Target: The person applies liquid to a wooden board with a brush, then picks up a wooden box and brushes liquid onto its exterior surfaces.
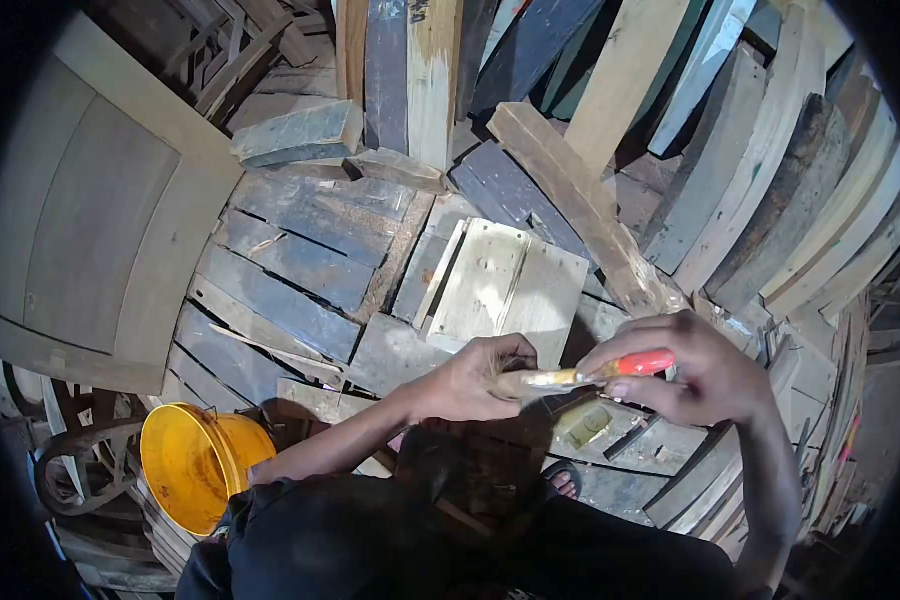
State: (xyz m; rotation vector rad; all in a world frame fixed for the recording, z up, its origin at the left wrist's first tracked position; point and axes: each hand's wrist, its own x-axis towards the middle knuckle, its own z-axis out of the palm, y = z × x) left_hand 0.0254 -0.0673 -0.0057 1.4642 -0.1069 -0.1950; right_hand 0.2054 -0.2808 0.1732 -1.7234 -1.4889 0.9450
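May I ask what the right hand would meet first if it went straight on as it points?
Most likely the left hand: the right hand points leftward along its red-handled tool, whose pale tip sits in the left hand's fingers.

Both hands, left hand [475, 375] and right hand [695, 370], on a red-handled brush [595, 375] above wooden planks [300, 260].

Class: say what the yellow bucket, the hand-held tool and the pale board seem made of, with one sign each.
Yellow bucket: likely plastic, smooth uniform colour. Tool: glossy red handle, probably plastic; its pale front end is unclear. Pale board: bare wood, matt, with grain and stains.
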